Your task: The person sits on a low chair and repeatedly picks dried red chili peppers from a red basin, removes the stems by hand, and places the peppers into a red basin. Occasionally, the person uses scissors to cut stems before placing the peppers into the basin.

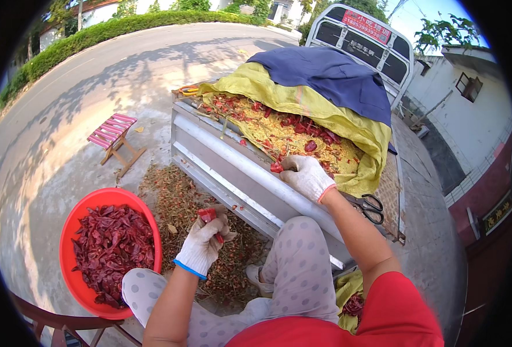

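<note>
My left hand (208,238), in a white cotton work glove with a blue cuff, grips a dried red chili pepper piece (207,214) above the ground litter. Over the edge of the truck bed, my right hand (306,175) wears a similar glove with a pink cuff. Its fingers pinch a bit of red pepper (276,167). Beyond that hand, a yellow woven sack (282,89) lies spread on the bed, bearing yellow seeds (273,130) and dark red peppers (310,146). To my left stands a red plastic basin (68,256) filled with dried red peppers (113,251).
Black-handled scissors (372,209) lie on the bed at right. A dark blue cloth (325,71) covers the sack's far part. Stems and scraps (238,264) litter the ground below the metal tailgate (238,160). A striped folding stool (116,138) stands at left. Another yellow sack (349,282) sits low right.
</note>
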`<state>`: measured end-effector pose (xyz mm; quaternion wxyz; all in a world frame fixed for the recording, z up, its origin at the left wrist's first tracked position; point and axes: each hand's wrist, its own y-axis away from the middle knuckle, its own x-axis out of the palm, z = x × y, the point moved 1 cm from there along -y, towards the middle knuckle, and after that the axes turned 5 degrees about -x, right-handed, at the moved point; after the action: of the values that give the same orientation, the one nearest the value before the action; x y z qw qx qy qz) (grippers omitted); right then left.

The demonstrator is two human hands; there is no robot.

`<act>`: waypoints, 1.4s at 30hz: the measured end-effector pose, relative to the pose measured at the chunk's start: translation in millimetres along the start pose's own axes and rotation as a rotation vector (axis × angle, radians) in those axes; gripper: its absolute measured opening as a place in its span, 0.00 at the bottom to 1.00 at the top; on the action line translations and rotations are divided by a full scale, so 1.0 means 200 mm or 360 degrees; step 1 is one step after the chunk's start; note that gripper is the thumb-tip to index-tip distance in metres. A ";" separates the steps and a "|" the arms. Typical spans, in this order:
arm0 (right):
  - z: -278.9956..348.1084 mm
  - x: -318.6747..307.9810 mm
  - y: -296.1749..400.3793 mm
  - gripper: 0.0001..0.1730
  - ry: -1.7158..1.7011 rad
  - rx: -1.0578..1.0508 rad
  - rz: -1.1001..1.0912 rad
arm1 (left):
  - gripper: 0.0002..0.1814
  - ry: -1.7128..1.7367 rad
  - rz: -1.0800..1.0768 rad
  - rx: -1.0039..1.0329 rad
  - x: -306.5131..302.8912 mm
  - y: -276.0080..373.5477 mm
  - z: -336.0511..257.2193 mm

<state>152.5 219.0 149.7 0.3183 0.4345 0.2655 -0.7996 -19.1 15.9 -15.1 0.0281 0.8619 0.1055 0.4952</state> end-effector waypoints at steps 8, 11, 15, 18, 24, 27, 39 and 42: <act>0.38 0.45 0.17 0.18 0.0256 -0.0338 0.0641 | 0.15 0.0096 -0.0147 0.0004 0.05 -0.06 0.12; 0.30 0.26 0.06 0.18 0.0221 -0.0377 0.0562 | 0.10 0.0258 -0.0035 0.0022 -0.09 -0.03 0.06; -0.17 -0.10 -0.26 0.19 0.0516 0.0049 -0.0216 | 0.09 0.0428 -0.0073 -0.0009 -0.07 -0.03 0.02; -0.51 -0.26 -0.38 0.24 0.0940 0.0495 -0.0197 | 0.10 0.0089 -0.0159 -0.0088 -0.06 -0.06 0.05; -0.80 -0.29 -0.43 0.20 0.0419 0.0545 -0.0263 | 0.09 0.0217 -0.0198 -0.0140 -0.05 -0.05 0.03; -0.79 -0.29 -0.41 0.21 0.0284 0.0519 -0.0332 | 0.08 0.0274 -0.0229 -0.0114 -0.06 -0.03 0.01; -0.65 -0.22 -0.39 0.29 0.0207 0.0267 -0.0480 | 0.11 0.0095 -0.0251 -0.0070 -0.02 -0.01 -0.01; -0.50 -0.20 -0.31 0.28 -0.0148 0.0027 -0.0669 | 0.12 0.0068 -0.0279 -0.0039 -0.02 0.01 -0.01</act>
<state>176.2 340.8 144.8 0.1527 0.3348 0.3286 -0.8698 -22.2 13.9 -17.8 0.0797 0.8381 0.1750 0.5105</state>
